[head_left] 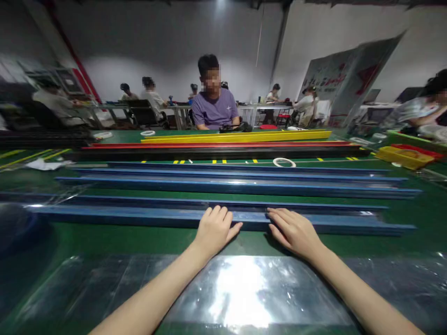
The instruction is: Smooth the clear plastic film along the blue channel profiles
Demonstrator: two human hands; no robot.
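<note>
Both of my hands rest on the nearest long blue strip (139, 217), which lies crosswise on the green table (104, 239). My left hand (214, 229) lies flat, fingers together over the strip's near edge, thumb out to the right. My right hand (293, 231) lies flat beside it, fingers pointing left along the strip. Neither hand grips anything. Several more blue strips (226, 185) lie parallel farther away.
A clear plastic sheet (244, 293) covers the table under my forearms. Beyond the blue strips lie black, red (216, 145) and yellow strips (237, 137), white tape rings (284, 162) and a yellow tray (403, 157). A person in a purple shirt (213, 109) sits opposite; others work behind.
</note>
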